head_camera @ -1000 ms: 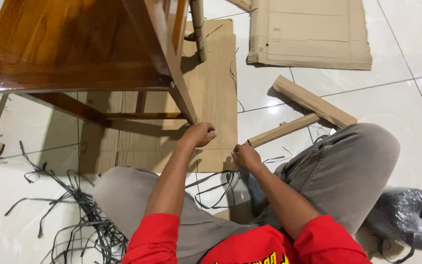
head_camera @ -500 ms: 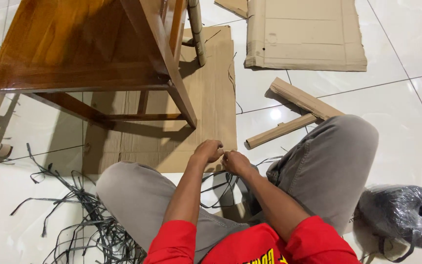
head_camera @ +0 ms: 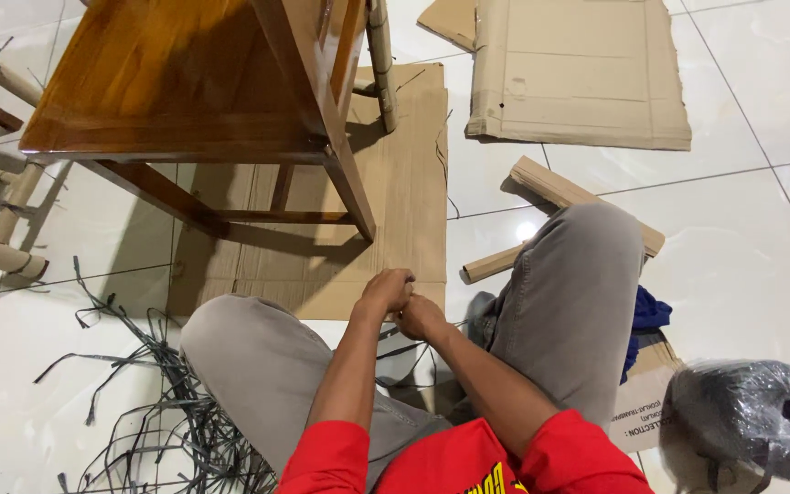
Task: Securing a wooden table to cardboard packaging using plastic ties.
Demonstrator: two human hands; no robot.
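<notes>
Crouching on the tiled floor (head_camera: pixel 761 238), left hand (head_camera: pixel 386 293) and right hand (head_camera: pixel 421 317) touching, fingers curled together at the near edge of the flat cardboard sheet (head_camera: pixel 395 201) under the wooden chair (head_camera: pixel 185 82); whatever is pinched cannot be told.

A single head-worn camera looks steeply down from above the seated person's chest, close over the left hand (head_camera: pixel 386 292) and right hand (head_camera: pixel 420 317), which meet near mid-frame. Beyond the hands lie flat cardboard (head_camera: pixel 322 247) and a wooden chair (head_camera: pixel 194 101); no second view overlaps.
</notes>
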